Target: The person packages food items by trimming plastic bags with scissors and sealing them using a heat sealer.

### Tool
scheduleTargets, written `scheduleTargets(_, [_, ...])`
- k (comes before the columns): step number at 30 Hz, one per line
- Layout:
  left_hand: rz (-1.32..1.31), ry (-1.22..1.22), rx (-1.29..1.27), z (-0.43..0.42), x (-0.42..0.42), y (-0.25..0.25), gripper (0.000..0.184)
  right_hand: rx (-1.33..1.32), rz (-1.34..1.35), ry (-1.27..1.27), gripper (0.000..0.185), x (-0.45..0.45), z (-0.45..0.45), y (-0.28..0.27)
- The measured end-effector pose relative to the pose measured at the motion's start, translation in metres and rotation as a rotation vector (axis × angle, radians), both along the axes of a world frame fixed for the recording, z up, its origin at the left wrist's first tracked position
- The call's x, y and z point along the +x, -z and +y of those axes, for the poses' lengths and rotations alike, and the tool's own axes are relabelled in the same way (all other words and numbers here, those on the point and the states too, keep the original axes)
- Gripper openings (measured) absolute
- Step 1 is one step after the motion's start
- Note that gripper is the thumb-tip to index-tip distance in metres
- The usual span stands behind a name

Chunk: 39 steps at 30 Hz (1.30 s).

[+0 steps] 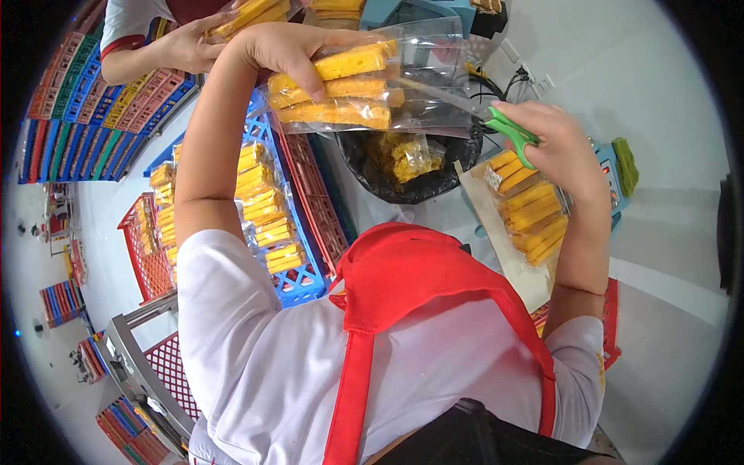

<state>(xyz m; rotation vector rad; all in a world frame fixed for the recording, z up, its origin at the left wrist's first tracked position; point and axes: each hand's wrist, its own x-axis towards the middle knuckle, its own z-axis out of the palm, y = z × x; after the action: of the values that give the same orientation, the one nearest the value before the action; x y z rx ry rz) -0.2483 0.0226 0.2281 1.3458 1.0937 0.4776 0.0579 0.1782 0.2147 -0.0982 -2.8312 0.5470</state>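
Observation:
My left hand (288, 58) grips a clear plastic bag (434, 54) of yellow, cake-like sticks (353, 63), thumb pressed on top. In my right hand (554, 143) are scissors with green handles (511, 133). Their blades (446, 94) lie along the unfilled end of the bag; I cannot tell whether they are cutting into the film. Beneath the bag stands a bin with a black liner (457, 182), holding yellow crumbs (401, 159) and plastic scraps.
At right, a shallow tray (535, 287) carries bagged yellow sticks (531, 205). On the left, a blue crate (302, 291) holds several more packs, beside a red crate (139, 271). A co-worker's hand (190, 46) holds similar sticks at upper left. Stacked coloured crates (108, 101) stand behind.

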Motion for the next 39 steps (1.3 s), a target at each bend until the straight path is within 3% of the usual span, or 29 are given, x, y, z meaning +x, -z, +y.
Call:
scheduleTargets(5, [-0.002,0.057,0.156,0.002,0.009,-0.008,0.095,0.036,-0.014,-0.007,0.040,-0.009,-0.011,-0.015])
scheduleTargets(15, [-0.017,0.109,0.179,0.007,0.003,-0.006,0.097,0.142,-0.005,0.014,0.046,-0.003,-0.019,-0.024])
scheduleTargets(17, [0.172,0.136,0.313,0.008,-0.002,-0.007,0.096,0.191,-0.061,0.063,0.045,0.006,-0.018,-0.026])
scheduleTargets(19, [0.213,0.064,0.247,0.003,-0.004,-0.008,0.096,0.232,-0.122,0.102,0.045,0.012,-0.021,-0.031])
scheduleTargets(22, [0.281,-0.040,0.164,0.000,0.001,-0.014,0.094,0.243,-0.282,0.214,0.037,0.009,-0.026,-0.034])
scheduleTargets(24, [0.461,-0.031,0.180,0.006,0.004,-0.016,0.094,0.297,-0.049,0.002,0.030,0.004,-0.024,-0.011])
scheduleTargets(30, [0.585,-0.013,0.137,0.014,0.000,-0.006,0.094,0.441,-0.097,0.107,0.010,-0.023,-0.031,0.003])
scheduleTargets(34, [0.467,-0.045,0.108,0.008,-0.007,0.000,0.094,0.500,-0.118,0.200,0.006,-0.022,-0.040,-0.014])
scheduleTargets(39, [0.636,-0.043,0.107,0.012,-0.010,0.012,0.095,0.513,-0.073,0.025,0.004,-0.036,-0.039,0.004])
